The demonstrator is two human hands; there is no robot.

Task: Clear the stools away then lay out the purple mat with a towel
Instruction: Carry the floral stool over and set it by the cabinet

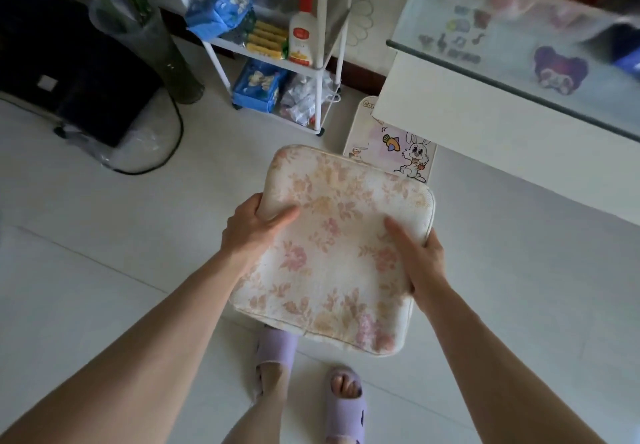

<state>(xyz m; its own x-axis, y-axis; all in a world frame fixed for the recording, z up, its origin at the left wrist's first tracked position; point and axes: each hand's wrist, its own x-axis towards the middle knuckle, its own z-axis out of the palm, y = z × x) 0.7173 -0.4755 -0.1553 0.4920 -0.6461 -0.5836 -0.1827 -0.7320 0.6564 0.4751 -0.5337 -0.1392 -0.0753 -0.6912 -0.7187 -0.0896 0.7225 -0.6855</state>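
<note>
Both forearms reach out over the slippered feet [311, 391], and each hand is clamped on a side edge of the floral stool [332, 253]: left hand [254, 230] on the left edge, right hand [417, 263] on the right, held above the tiled floor [104, 235]. Its padded top looks soft and the whole seems light; the firm side edges look like the surest hold.

One floral cushion [332, 253]; two hands, left [252, 228] and right [420, 260]; two purple slippers [275, 350]; one white shelf rack [311, 69]; one rabbit-print stool [398, 147]; one glass vase [152, 38].
</note>
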